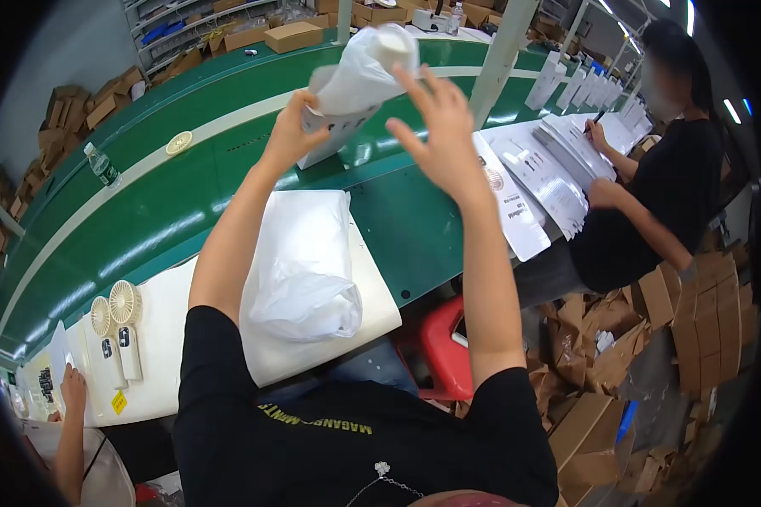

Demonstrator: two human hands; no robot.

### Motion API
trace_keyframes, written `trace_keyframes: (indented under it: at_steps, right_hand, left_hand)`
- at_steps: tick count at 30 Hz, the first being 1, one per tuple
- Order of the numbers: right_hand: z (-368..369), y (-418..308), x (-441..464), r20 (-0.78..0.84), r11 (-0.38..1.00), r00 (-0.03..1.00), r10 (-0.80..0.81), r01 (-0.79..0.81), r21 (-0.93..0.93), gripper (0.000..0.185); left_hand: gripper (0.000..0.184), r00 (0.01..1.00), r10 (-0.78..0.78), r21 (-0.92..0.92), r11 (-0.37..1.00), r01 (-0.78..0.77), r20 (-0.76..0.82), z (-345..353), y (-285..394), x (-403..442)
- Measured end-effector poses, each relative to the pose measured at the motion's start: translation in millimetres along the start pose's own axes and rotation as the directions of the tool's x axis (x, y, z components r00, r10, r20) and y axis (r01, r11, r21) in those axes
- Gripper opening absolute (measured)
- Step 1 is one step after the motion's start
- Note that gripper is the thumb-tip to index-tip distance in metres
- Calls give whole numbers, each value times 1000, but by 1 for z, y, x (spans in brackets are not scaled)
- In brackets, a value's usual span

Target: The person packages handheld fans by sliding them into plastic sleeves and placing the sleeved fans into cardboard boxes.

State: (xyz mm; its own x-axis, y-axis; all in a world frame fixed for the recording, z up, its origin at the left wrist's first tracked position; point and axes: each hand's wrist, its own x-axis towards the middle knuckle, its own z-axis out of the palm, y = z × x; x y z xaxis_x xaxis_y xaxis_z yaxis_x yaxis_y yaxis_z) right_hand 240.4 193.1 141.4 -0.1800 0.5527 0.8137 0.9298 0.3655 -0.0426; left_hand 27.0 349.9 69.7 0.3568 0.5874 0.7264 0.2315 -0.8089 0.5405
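At eleven o'clock, a plastic-wrapped bundle point(303, 245) is laid on white sheeting point(374, 308). Farther, at twelve, a white bag point(353, 76) is held by the left hand point(292, 131), near a printed box point(340, 135); the right hand point(445, 131) is spread wide.

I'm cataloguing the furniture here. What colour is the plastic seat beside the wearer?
The seat is red, seen best in the head view.
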Motion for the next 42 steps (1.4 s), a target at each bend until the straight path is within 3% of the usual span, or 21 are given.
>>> trace_keyframes:
  at_steps: [3, 6, 7, 10, 12, 14, 17, 19, 22, 25, 28, 30, 32, 34, 36, 37, 38, 40, 42]
  right_hand:
    - [26, -4, -11, 158, 984, 982, 107, -127, 122, 64]
    - [49, -13, 8, -197, 853, 941, 275, -145, 501, 58]
    - [52, -17, 12, -194, 844, 943, 269, -134, 519, 58]
    - [45, -22, 11, -53, 795, 961, 271, -192, 576, 54]
    - [46, -29, -17, -47, 734, 939, 340, -233, 638, 48]
    - [63, -37, -59, -18, 775, 920, 391, -319, 545, 46]
    - [93, -47, -125, 81, 826, 939, 333, -332, 455, 45]
    - [107, -52, -155, 321, 839, 883, 343, -441, 317, 44]
    - [111, -49, -148, 296, 806, 906, 302, -409, 428, 45]
    - [113, -48, -148, 354, 806, 889, 291, -427, 410, 42]
    - [111, -49, -147, 395, 805, 879, 269, -430, 409, 39]
    - [111, -47, -150, 434, 806, 861, 264, -444, 391, 38]
    - [111, -45, -151, 477, 808, 834, 279, -472, 353, 37]
    - [108, -45, -152, 489, 803, 837, 245, -458, 382, 38]
    - [107, -46, -149, 461, 804, 857, 231, -435, 405, 38]
    - [108, -46, -148, 466, 800, 856, 225, -435, 414, 38]
    - [110, -46, -146, 459, 825, 866, 201, -402, 397, 38]
    - [110, -47, -149, 452, 873, 877, 163, -341, 349, 38]
    - [113, -50, -151, 454, 872, 877, 157, -339, 354, 38]
  left_hand:
    - [50, 989, -137, -55, 989, 134, -51, 1, -20, 8]
    - [53, 976, -155, 73, 983, 167, -154, -12, -25, 19]
    - [53, 973, -159, 90, 980, 176, -167, -20, -26, 23]
    - [64, 981, -164, 370, 910, 189, -100, -35, -31, 39]
    - [66, 980, -159, 364, 911, 192, -118, -34, -48, 47]
    - [71, 978, -173, 342, 917, 203, -116, -32, -64, 41]
    - [73, 969, -240, 436, 868, 240, -55, -31, -42, 55]
    - [73, 966, -245, 423, 869, 258, -86, -21, -48, 57]
    - [80, 958, -262, 399, 871, 287, -117, -12, -48, 57]
    - [87, 946, -251, 310, 900, 307, -206, -7, -57, 51]
    - [99, 945, -303, 318, 891, 326, -120, -8, -42, 45]
    - [106, 930, -311, 184, 920, 346, -197, 7, -49, 41]
    - [106, 872, -420, 188, 863, 470, -254, 10, -32, 23]
    - [93, 913, -381, 155, 903, 402, -145, -1, -12, -18]
    - [72, 971, -229, 418, 890, 181, 66, -29, 21, -91]
    - [51, 983, -135, 530, 847, 50, 123, -54, 41, -129]
    - [42, 992, -101, 630, 776, 29, 78, -81, 58, -166]
    - [32, 952, -272, 763, 584, 278, -139, -143, 78, -229]
    - [36, 769, -396, 758, 227, 612, -502, -202, 98, -300]
